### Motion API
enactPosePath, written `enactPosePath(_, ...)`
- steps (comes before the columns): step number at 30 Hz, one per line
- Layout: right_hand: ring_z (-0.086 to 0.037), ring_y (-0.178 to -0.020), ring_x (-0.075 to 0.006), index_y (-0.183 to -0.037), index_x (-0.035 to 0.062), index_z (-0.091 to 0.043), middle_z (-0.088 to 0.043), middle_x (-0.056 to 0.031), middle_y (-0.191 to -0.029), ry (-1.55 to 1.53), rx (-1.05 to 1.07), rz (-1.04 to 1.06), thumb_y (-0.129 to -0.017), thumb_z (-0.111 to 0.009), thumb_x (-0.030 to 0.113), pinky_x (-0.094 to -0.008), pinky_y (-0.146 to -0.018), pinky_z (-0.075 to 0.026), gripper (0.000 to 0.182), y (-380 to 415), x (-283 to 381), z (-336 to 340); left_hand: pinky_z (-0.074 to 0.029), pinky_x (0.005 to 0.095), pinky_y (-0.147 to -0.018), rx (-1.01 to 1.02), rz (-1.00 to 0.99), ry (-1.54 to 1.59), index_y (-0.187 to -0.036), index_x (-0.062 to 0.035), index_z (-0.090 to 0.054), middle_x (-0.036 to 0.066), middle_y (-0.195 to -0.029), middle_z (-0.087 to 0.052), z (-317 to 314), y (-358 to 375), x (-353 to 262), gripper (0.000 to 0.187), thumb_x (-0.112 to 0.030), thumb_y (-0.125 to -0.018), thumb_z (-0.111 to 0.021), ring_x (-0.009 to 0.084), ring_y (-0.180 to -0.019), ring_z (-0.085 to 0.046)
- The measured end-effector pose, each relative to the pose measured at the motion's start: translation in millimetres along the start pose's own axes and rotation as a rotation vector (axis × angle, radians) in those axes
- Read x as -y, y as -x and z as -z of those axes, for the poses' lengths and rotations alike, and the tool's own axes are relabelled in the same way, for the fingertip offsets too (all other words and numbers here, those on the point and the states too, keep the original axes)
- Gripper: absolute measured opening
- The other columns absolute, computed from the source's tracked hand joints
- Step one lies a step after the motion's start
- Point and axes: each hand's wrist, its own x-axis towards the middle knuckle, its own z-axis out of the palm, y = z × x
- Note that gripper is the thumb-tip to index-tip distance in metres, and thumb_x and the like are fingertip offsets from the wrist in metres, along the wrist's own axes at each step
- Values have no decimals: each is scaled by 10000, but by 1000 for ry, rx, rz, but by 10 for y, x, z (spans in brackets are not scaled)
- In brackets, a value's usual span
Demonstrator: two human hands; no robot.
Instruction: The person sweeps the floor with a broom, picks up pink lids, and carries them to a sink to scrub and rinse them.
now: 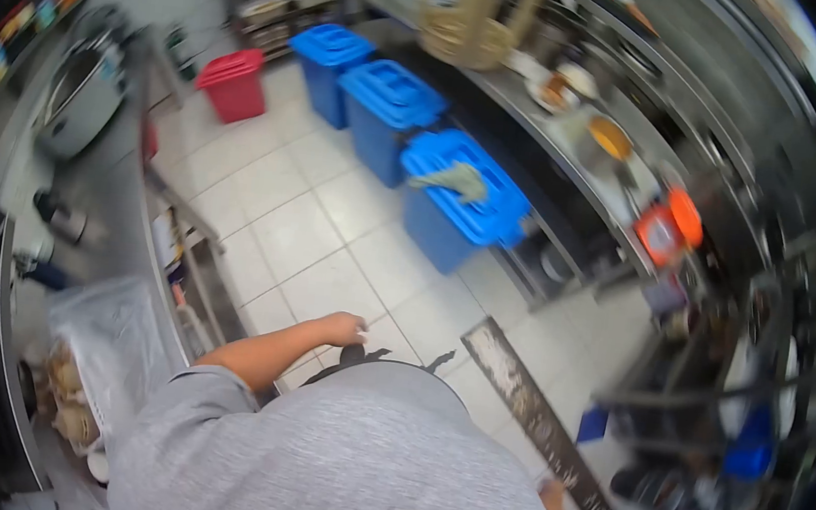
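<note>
in the head view, the thing nearest the right hand (553,500) is a long, narrow dark strip (541,426) at floor level. it is straight-edged and dark brown to black, with a whitish, blotchy patch near its far end and smaller pale flecks further down. it runs slantwise across the pale tiles (329,286), from ahead of the person down to the right. the right hand shows just beside its left edge in the picture, half hidden by the grey shirt (336,448); whether they touch is unclear, and i cannot tell how the fingers stand.

the left hand (346,329) is out in front of the body, its fingers curled inward; i cannot tell whether they pinch anything. a small dark piece (352,354) lies just below it in the picture, blurred, with contact unclear. the strip is well apart from this hand, off to its right.

further ahead stand three blue bins with lids, the nearest bin (447,224) with a greenish cloth (459,181) draped on its lid, and a red bin (233,86) to their left.
</note>
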Motion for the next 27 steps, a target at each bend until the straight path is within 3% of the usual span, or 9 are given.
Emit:
enactPosePath(7, -601, -574, -258, -825, 52, -643, -628, -145, -717, 966, 506, 132, -779, -599, 234, -439, -515, -452, 193, 985, 1697, -2643, -462, 410, -886, -92, 621, 73, -1075, -48, -624, 194, -1064, -632, 1021, 1487, 1676, 411, -358, -805, -617, 344, -1004, -591)
enactPosePath(10, -650, -657, -254, -888, 49, -670, -681, -151, -829, 1372, 493, 892, -772, -627, 303, -444, -611, -492, 282, 1820, 3388, -3727, -475, 408, -867, -336, 405, 166, -1106, -55, -617, 196, -1056, -635, 1428, 1154, 1770, 426, -363, -813, -617, 346, -974, -607)
enactPosePath(11, -631, -649, -215, -915, 58, -674, -677, -121, -807, 1050, 433, 1272, -764, -659, 258, -388, -596, -491, 251, 1338, 3565, -4174, -482, 388, -847, -405, 396, 294, -1104, -55, -616, 188, -1044, -643, 1633, 988, 1651, 402, -336, -817, -628, 325, -957, -617)
enactPosePath(14, -616, -740, -133, -1026, 35, -633, -654, -49, -803, 475, 645, 897, -785, -652, 69, -278, -634, -482, 244, 2698, 5082, -4756, -482, 368, -833, -490, 310, 536, -1095, -51, -618, 177, -1029, -650, 2064, 463, 1639, 380, -315, -822, -635, 300, -945, -621)
enactPosePath(19, -577, -953, -135, -1090, 12, -601, -605, -75, -1069, -173, 792, 1491, -808, -618, -13, -263, -857, -449, 284, 5125, 7149, -5030, -480, 344, -842, -356, 263, 468, -1128, -78, -602, 158, -1017, -649, 2677, -4, 2684, 382, -330, -842, -631, 260, -956, -624)
enactPosePath(22, -523, -1085, -326, -1258, -3, -448, -480, -187, -1245, -533, 448, 2352, -889, -522, 419, -389, -927, -439, 565, 6609, 7969, -5111, -479, 401, -848, -454, 644, 190, -1096, -55, -630, 188, -1031, -647, 2197, 177, 4322, 440, -391, -813, -616, 330, -966, -614)
enactPosePath(23, -524, -1081, -345, -1283, 51, -444, -465, -201, -1257, -760, 400, 2279, -892, -464, 536, -445, -939, -442, 624, 6839, 8040, -5216, -474, 433, -858, -144, 956, 169, -1068, -32, -643, 191, -1065, -636, 2471, 425, 4335, 472, -416, -797, -605, 357, -979, -605)
enactPosePath(25, -500, -1121, -347, -1235, 99, -492, -446, -207, -1281, -1708, 411, 2661, -926, -401, 514, -523, -976, -399, 525, 7722, 8538, -5737, -482, 417, -841, -133, 1009, 236, -1002, -13, -669, 206, -1010, -649, 2486, 840, 4773, 443, -394, -784, -613, 347, -954, -618)
enactPosePath(27, -487, -1145, -351, -1232, 76, -500, -451, -227, -1277, -1803, 331, 2635, -934, -379, 489, -509, -995, -377, 523, 8192, 8715, -6053, -488, 409, -827, -219, 1062, 361, -985, -10, -676, 209, -966, -660, 2292, 1080, 4880, 420, -374, -787, -612, 329, -936, -630)
